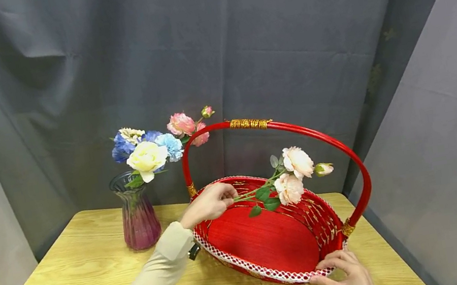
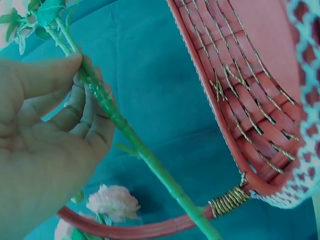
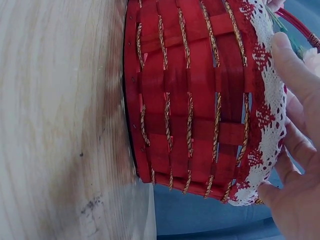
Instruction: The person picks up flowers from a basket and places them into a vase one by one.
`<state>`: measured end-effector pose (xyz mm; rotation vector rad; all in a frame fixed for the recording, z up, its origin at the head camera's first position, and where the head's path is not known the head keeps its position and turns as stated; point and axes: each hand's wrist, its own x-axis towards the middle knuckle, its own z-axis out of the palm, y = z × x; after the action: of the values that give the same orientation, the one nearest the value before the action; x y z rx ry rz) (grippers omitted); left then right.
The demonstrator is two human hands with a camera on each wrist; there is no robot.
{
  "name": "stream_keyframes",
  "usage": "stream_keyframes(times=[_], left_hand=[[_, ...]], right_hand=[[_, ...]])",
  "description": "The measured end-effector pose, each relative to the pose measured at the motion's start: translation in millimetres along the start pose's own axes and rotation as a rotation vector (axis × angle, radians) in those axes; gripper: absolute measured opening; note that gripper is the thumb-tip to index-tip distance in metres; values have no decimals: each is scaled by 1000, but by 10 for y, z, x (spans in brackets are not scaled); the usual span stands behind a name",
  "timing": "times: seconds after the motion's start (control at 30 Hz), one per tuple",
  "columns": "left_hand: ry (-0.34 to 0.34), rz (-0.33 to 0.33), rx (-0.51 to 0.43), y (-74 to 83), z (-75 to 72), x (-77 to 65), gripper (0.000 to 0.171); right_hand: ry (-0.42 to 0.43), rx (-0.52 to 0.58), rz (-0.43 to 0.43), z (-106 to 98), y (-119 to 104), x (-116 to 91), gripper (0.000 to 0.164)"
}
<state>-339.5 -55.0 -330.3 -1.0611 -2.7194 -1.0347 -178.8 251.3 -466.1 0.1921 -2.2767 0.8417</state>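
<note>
My left hand (image 1: 209, 203) pinches the green stem (image 2: 142, 150) of a spray of pale pink artificial flowers (image 1: 297, 162) with leaves and a bud. The spray lies nearly level above the opening of a red woven basket (image 1: 325, 217), its blooms pointing right. The basket has a tall arched handle (image 1: 321, 135) bound with gold cord, and white lace trims its rim (image 3: 272, 100). At the basket's near right edge, my right hand (image 1: 347, 275) grips the lace rim between thumb and fingers. The basket's red floor shows below the spray.
Left of the basket stands a ribbed purple glass vase (image 1: 140, 221) holding blue, white and cream flowers (image 1: 147, 158). Pink flowers (image 1: 181, 124) rise behind the handle. A small black object (image 1: 193, 251) lies by the basket's left side. Grey curtains (image 1: 179, 60) hang behind the wooden table (image 1: 83, 275).
</note>
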Motion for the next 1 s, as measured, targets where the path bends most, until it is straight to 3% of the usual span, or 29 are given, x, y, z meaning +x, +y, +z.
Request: stream_keyframes(times=[0.6, 0.8, 1.0], left_hand=[[114, 50, -188, -240, -175, -329, 12], [215, 77, -170, -175, -292, -418, 13], [354, 35, -136, -7, -455, -481, 13]], right_hand=[[-15, -23, 38, 3, -11, -14, 37], [-1, 4, 11, 14, 0, -13, 38], [6, 8, -4, 13, 4, -6, 38]])
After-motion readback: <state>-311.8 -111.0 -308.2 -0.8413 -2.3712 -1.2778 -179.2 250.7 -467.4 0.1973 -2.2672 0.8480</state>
